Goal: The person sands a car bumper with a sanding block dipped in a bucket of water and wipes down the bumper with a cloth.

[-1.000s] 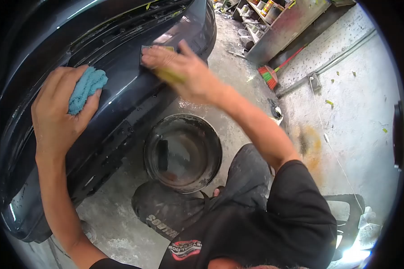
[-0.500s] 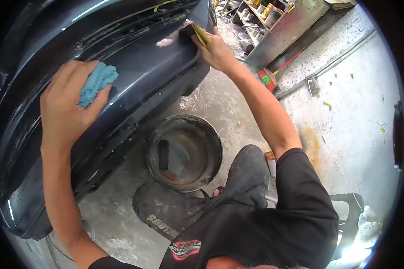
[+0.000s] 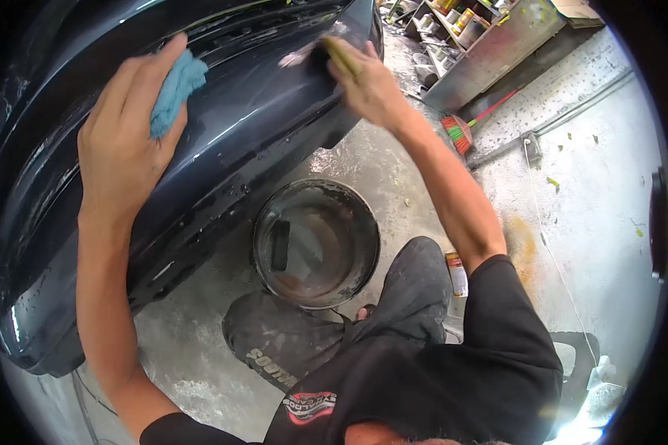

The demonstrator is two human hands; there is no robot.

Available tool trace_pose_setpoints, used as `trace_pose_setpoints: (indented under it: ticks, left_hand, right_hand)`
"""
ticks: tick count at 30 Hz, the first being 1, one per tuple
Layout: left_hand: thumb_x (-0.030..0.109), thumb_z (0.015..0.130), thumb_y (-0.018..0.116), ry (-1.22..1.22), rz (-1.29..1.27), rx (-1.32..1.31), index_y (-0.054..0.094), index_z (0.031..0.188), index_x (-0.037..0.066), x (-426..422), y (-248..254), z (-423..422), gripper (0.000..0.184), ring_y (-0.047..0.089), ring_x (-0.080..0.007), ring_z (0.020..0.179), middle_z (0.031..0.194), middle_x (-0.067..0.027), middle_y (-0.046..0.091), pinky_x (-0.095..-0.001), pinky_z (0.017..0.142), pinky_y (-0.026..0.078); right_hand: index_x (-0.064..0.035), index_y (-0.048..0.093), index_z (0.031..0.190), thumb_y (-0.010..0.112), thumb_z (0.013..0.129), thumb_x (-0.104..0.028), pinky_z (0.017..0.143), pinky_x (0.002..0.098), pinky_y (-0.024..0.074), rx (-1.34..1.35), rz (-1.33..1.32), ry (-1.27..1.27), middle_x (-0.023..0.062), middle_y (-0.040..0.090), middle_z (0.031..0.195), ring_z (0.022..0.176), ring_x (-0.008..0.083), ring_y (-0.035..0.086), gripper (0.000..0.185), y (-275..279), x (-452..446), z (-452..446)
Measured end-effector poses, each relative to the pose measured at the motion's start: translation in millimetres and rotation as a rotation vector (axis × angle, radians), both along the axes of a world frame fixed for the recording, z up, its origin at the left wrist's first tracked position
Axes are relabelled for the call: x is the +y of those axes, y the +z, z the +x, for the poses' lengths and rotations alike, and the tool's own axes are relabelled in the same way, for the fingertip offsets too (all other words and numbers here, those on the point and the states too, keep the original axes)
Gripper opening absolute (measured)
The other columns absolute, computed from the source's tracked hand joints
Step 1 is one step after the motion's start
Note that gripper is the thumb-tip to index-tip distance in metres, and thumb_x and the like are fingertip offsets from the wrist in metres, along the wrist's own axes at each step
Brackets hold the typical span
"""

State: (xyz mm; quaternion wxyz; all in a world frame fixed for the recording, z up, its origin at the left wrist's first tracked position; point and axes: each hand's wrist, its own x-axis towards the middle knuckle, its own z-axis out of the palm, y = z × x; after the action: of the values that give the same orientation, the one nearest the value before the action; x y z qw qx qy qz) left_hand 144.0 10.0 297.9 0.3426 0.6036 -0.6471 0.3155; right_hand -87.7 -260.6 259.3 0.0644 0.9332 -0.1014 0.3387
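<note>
A dark, wet car bumper (image 3: pixel 237 122) fills the upper left, with a pale bare patch (image 3: pixel 298 56) near its far end. My left hand (image 3: pixel 122 141) is closed around a crumpled blue cloth (image 3: pixel 179 93) over the bumper's upper face. Beside the pale patch, my right hand (image 3: pixel 377 90) grips a folded, olive-coloured sheet of sandpaper (image 3: pixel 343 61) against the bumper. Motion blurs the sandpaper, and whether a block is inside it I cannot tell.
Below the bumper stands a round black tub (image 3: pixel 374 245) holding murky water and a dark block (image 3: pixel 280 245). A can (image 3: pixel 457 274) is by my knee. A broom (image 3: pixel 459 133) leans at the right wall, and shelves (image 3: pixel 453 37) of cans stand beyond.
My left hand has moved up the bumper with the blue cloth. The sandpaper in my right hand has shifted slightly nearer along the surface. The whole view has shifted a little.
</note>
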Motion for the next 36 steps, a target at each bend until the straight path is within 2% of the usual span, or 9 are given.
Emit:
trace_pose_setpoints:
  ticks: [4,5,9,13,18,24,29,34,36]
  left_hand:
    - [-0.007,0.074,0.077,0.046,-0.143,-0.135,0.071,0.137,0.020,-3.5,13.0,1.6,0.068,0.070,-0.0243,0.103,0.118,-0.0043,0.071,-0.0363,0.087,0.058]
    - [-0.008,0.070,0.079,0.032,-0.195,-0.150,0.072,0.135,0.023,-4.9,17.0,3.4,0.072,0.069,-0.0233,0.100,0.115,-0.0014,0.071,-0.0354,0.084,0.058]
    - [-0.005,0.071,0.079,0.027,-0.190,-0.150,0.073,0.133,0.022,-3.2,17.1,5.9,0.067,0.069,-0.0221,0.098,0.113,-0.0004,0.071,-0.0343,0.083,0.058]
    - [-0.007,0.076,0.078,0.055,-0.128,-0.081,0.072,0.134,0.017,-1.3,7.0,4.7,0.063,0.070,-0.0238,0.106,0.118,-0.0058,0.072,-0.0356,0.091,0.057]
    - [-0.008,0.079,0.077,0.043,-0.062,-0.078,0.071,0.136,0.015,1.1,18.2,-3.0,0.061,0.071,-0.0251,0.109,0.120,-0.0085,0.073,-0.0370,0.095,0.056]
    - [-0.007,0.079,0.077,0.051,-0.067,-0.056,0.071,0.135,0.013,6.2,12.6,1.5,0.060,0.071,-0.0258,0.109,0.120,-0.0092,0.073,-0.0368,0.095,0.056]
    - [-0.007,0.079,0.077,0.044,-0.054,-0.068,0.071,0.134,0.012,4.1,19.6,-1.5,0.059,0.071,-0.0266,0.108,0.119,-0.0104,0.073,-0.0371,0.095,0.056]
    - [-0.007,0.079,0.076,0.017,-0.052,-0.049,0.071,0.135,0.012,1.5,14.1,0.7,0.060,0.070,-0.0266,0.110,0.120,-0.0099,0.073,-0.0369,0.095,0.056]
    - [-0.007,0.079,0.076,0.054,-0.038,-0.042,0.070,0.136,0.012,3.4,8.2,1.0,0.060,0.070,-0.0265,0.110,0.121,-0.0095,0.073,-0.0368,0.095,0.056]
  right_hand:
    - [-0.0092,0.071,0.125,0.067,0.085,-0.014,0.112,0.0563,0.0430,0.030,-0.062,0.448,0.0160,0.065,0.139,0.137,0.0297,0.058,0.041,7.9,114.3,39.3]
    - [-0.0085,0.067,0.128,0.068,0.089,-0.010,0.122,0.0674,0.0289,0.002,0.232,0.475,0.0122,0.062,0.147,0.142,0.0274,0.055,0.039,2.5,125.5,42.0]
    - [-0.0136,0.057,0.145,0.057,0.100,-0.006,0.127,0.0662,0.0138,0.186,0.188,0.179,0.0080,0.061,0.150,0.143,0.0267,0.055,0.046,19.4,48.4,4.9]
    - [-0.0071,0.065,0.136,0.058,0.102,-0.017,0.122,0.0615,0.0305,0.022,0.040,0.091,0.0136,0.070,0.135,0.127,0.0278,0.066,0.036,6.3,39.0,7.8]
    - [-0.0059,0.066,0.136,0.056,0.104,-0.021,0.122,0.0630,0.0326,0.080,0.090,0.498,0.0153,0.069,0.137,0.128,0.0296,0.066,0.036,25.3,105.1,43.7]
    - [-0.0070,0.057,0.146,0.050,0.104,-0.011,0.128,0.0622,0.0214,0.084,0.036,0.048,0.0158,0.063,0.143,0.133,0.0317,0.063,0.043,9.2,21.8,-0.5]
    - [-0.0072,0.071,0.126,0.065,0.095,-0.020,0.114,0.0610,0.0421,0.029,0.016,0.443,0.0142,0.069,0.136,0.134,0.0269,0.061,0.034,5.4,130.9,61.7]
    - [-0.0052,0.058,0.142,0.057,0.098,-0.004,0.127,0.0533,0.0242,0.159,0.209,0.047,0.0144,0.072,0.129,0.122,0.0289,0.069,0.044,20.5,6.1,-7.8]
    - [-0.0026,0.062,0.136,0.058,0.099,-0.008,0.119,0.0584,0.0323,0.093,0.062,0.112,0.0167,0.071,0.129,0.117,0.0303,0.070,0.038,13.7,4.4,-2.3]
